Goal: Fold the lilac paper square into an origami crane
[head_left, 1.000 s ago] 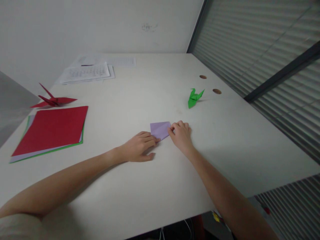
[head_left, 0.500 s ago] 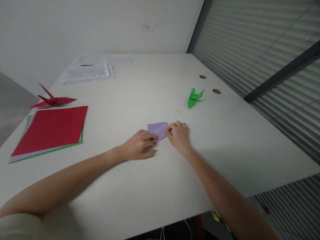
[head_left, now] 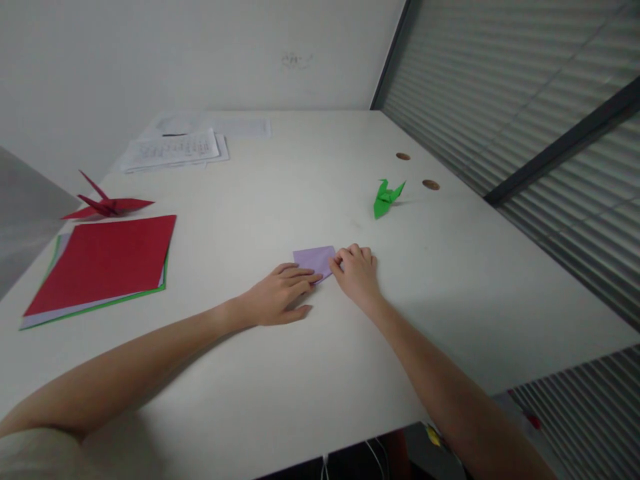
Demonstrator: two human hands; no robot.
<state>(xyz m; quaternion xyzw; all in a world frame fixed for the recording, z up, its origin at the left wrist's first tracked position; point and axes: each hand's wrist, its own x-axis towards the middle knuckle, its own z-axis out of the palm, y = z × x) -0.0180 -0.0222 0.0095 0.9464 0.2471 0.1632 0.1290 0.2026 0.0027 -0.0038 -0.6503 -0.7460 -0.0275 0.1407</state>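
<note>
A small folded lilac paper (head_left: 314, 259) lies flat on the white table (head_left: 310, 373). My left hand (head_left: 278, 297) rests on the table with its fingers stretched out, the fingertips pressing the paper's near left edge. My right hand (head_left: 358, 273) is curled, its fingertips pinched on the paper's right corner. Part of the paper is hidden under both hands.
A green origami crane (head_left: 386, 197) stands beyond my right hand. At the left lie a stack of red, lilac and green sheets (head_left: 103, 265) and a red origami crane (head_left: 107, 204). Printed papers (head_left: 175, 145) sit at the far back. Two round brown holes (head_left: 430, 184) are near the blinds on the right.
The lilac paper and both hands have shifted slightly left. More of the paper is covered by my hands, so it looks smaller.
</note>
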